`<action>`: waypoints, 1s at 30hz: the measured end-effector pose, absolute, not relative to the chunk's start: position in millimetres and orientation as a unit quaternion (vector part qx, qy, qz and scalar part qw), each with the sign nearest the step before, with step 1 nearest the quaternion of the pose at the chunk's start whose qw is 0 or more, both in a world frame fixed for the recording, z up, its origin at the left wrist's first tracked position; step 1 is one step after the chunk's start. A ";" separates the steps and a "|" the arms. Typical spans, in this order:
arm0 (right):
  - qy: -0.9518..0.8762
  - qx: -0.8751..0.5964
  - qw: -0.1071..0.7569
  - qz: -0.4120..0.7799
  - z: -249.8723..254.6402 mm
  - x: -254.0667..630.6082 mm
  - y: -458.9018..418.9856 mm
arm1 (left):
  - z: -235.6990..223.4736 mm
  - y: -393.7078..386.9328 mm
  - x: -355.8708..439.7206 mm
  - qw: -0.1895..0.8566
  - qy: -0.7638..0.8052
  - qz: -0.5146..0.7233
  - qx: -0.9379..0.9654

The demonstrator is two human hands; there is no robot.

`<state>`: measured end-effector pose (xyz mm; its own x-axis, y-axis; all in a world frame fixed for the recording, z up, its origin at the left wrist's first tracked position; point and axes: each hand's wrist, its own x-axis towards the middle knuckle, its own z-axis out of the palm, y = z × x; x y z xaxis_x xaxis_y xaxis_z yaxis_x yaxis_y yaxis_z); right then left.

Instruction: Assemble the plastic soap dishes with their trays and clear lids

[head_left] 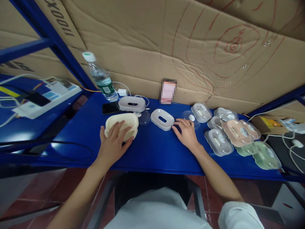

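My left hand [114, 143] lies spread over a cream soap dish [132, 120], its fingers reaching across the dish's hollow and the thumb near the right rim. A second cream piece shows under that dish. My right hand [187, 133] rests at the right end of a grey oval soap dish tray [156, 115] with a slot in its middle. Its fingers are slightly bent and apart, the fingertips at or just beside the tray's edge. Behind the right hand is a clear lid [188, 115] with a round label. Another grey slotted tray [124, 102] stands beyond the cream dish.
Several lidded soap dishes in grey, pink and green [268, 156] are heaped at the right. A water bottle [102, 79], a black phone [111, 108] and another clear lid [144, 117] are at the left. A pixelated upright item [168, 91] leans against the cardboard wall [133, 47].
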<state>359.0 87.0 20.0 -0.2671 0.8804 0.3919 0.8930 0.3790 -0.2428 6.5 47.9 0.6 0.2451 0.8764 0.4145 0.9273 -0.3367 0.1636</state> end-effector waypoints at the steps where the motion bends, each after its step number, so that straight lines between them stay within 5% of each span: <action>1: -0.805 -0.544 0.238 -0.007 21.5 357.1 85.3 | 0.5 47.9 1.9 0.052 -0.574 -0.222 -0.787; 13: -0.920 -0.346 0.177 0.047 23.5 318.3 73.2 | -9.1 38.5 -34.4 0.060 -0.581 -0.264 -0.767; 18: -0.768 -0.594 0.227 -0.075 47.6 360.9 91.4 | 7.4 42.9 20.1 0.081 -0.494 -0.280 -0.819; 21: -0.669 -0.718 0.176 -0.078 44.6 392.4 99.2 | 19.1 55.3 82.4 0.055 -0.405 -0.221 -0.886; 25: -0.694 -0.712 0.095 -0.043 25.9 405.5 101.5 | 18.3 79.9 146.9 0.032 -0.375 -0.174 -0.910; 30: -0.735 -0.664 0.117 -0.064 16.1 406.3 104.6 | 5.0 93.6 157.5 0.052 -0.371 -0.167 -0.912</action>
